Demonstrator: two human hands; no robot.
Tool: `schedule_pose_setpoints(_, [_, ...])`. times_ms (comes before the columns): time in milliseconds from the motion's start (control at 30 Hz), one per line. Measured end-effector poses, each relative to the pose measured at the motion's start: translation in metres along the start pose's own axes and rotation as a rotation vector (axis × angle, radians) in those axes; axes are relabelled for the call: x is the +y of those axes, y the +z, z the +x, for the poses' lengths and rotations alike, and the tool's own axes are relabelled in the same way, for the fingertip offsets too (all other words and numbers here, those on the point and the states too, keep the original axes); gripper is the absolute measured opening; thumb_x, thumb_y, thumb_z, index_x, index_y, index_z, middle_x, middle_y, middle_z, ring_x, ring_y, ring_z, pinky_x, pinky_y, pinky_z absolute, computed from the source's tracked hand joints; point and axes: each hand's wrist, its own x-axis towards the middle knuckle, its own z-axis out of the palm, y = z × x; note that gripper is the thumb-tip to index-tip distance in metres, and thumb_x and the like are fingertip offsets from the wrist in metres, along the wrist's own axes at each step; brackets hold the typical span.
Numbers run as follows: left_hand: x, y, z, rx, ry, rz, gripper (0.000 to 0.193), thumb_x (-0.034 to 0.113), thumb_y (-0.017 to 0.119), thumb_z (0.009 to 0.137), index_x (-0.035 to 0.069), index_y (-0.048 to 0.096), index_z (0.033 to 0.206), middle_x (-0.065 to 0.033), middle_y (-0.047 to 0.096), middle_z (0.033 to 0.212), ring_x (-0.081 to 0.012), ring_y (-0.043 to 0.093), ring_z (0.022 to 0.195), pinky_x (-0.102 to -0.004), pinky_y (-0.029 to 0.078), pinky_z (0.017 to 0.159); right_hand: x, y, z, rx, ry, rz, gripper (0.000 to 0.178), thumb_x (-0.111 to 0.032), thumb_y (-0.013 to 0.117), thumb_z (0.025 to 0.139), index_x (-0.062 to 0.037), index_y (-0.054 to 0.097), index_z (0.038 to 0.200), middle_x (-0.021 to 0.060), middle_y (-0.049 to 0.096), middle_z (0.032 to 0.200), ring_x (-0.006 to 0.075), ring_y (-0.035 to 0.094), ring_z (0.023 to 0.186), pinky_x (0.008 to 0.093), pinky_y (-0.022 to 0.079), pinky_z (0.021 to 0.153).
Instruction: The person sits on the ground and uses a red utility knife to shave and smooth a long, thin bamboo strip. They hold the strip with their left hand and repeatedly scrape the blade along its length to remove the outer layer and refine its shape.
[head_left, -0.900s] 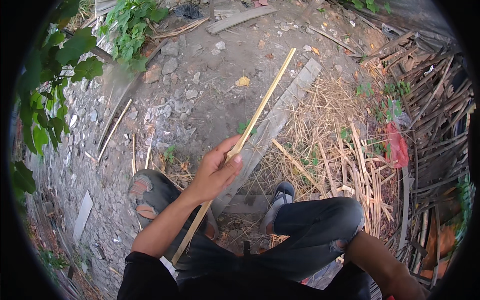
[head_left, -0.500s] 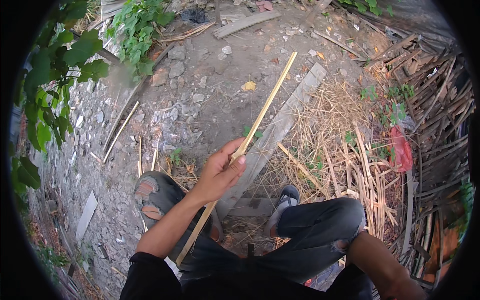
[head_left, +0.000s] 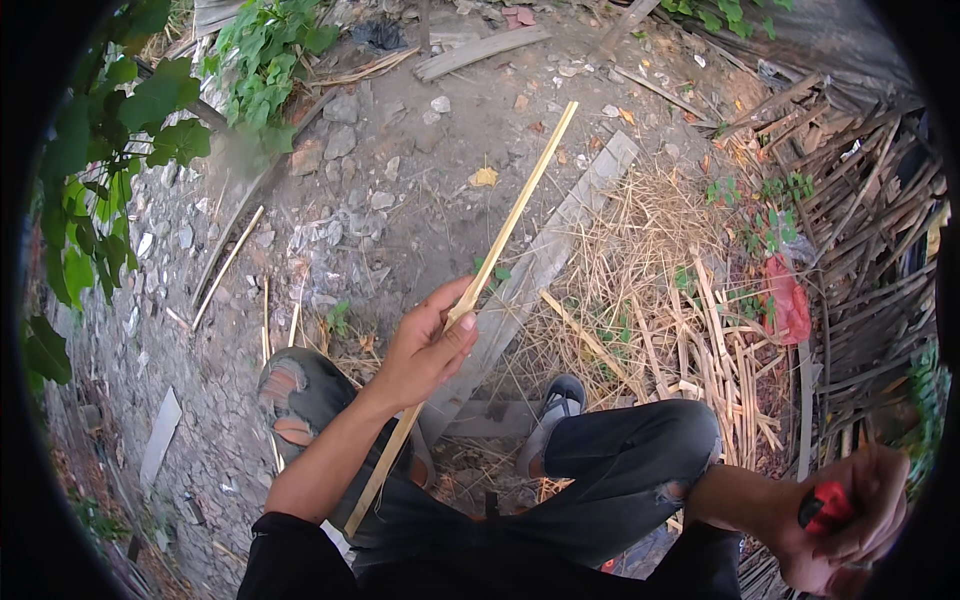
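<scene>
A long, pale bamboo strip [head_left: 521, 205] slants across my body, its top end pointing away and to the right. My left hand [head_left: 425, 345] is closed around it near the middle, the thumb pressed along its side. The lower part runs under my left forearm toward my lap. At the lower right, my right hand [head_left: 868, 500] is raised above my right forearm, its fingers curled round a small red and black object [head_left: 830, 508]. Most of that object is hidden by the fingers, so its kind is unclear.
A grey plank [head_left: 560, 240] lies on the dirt before my feet. Right of it are dry straw shavings [head_left: 650, 230] and a heap of split bamboo strips [head_left: 725, 360]. Farther right stand a red plastic bag [head_left: 788, 300] and stacked sticks [head_left: 865, 270]. Leafy vines [head_left: 265, 70] hang at left.
My right hand has come up into view at the lower right with the red and black object. The left hand keeps its hold on the bamboo strip; the whole view has shifted slightly.
</scene>
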Motion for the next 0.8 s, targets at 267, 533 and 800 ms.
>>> schedule_pose_setpoints(267, [-0.005, 0.000, 0.000, -0.056, -0.015, -0.017, 0.055, 0.028, 0.048, 0.109, 0.005, 0.028, 0.155, -0.0008, 0.052, 0.081, -0.0033, 0.042, 0.051, -0.0186, 0.034, 0.045, 0.120, -0.050, -0.085, -0.318, 1.393, -0.770, 0.050, -0.045, 0.040, 0.109, -0.0007, 0.055, 0.092, 0.0047, 0.048, 0.061, 0.0149, 0.046, 0.053, 0.0335, 0.038, 0.051])
schedule_pose_setpoints(533, [-0.014, 0.001, -0.002, -0.155, 0.016, -0.008, 0.064, 0.034, 0.052, 0.107, 0.006, 0.024, 0.158, -0.0009, 0.050, 0.082, -0.0058, 0.043, 0.058, -0.0207, 0.037, 0.051, 0.149, -0.033, -0.122, -0.779, 1.403, -0.840, 0.035, -0.031, 0.056, 0.103, 0.0029, 0.064, 0.108, 0.0248, 0.061, 0.063, 0.0434, 0.064, 0.059, 0.0486, 0.050, 0.056])
schedule_pose_setpoints(800, [-0.012, 0.000, -0.002, -0.168, 0.017, -0.036, 0.067, 0.035, 0.054, 0.106, 0.006, 0.025, 0.159, -0.0012, 0.051, 0.081, -0.0060, 0.045, 0.055, -0.0210, 0.037, 0.050, 0.151, -0.043, -0.125, -0.810, 1.404, -0.774, 0.042, -0.035, 0.052, 0.105, 0.0020, 0.061, 0.090, 0.0215, 0.055, 0.057, 0.0415, 0.061, 0.056, 0.0480, 0.047, 0.056])
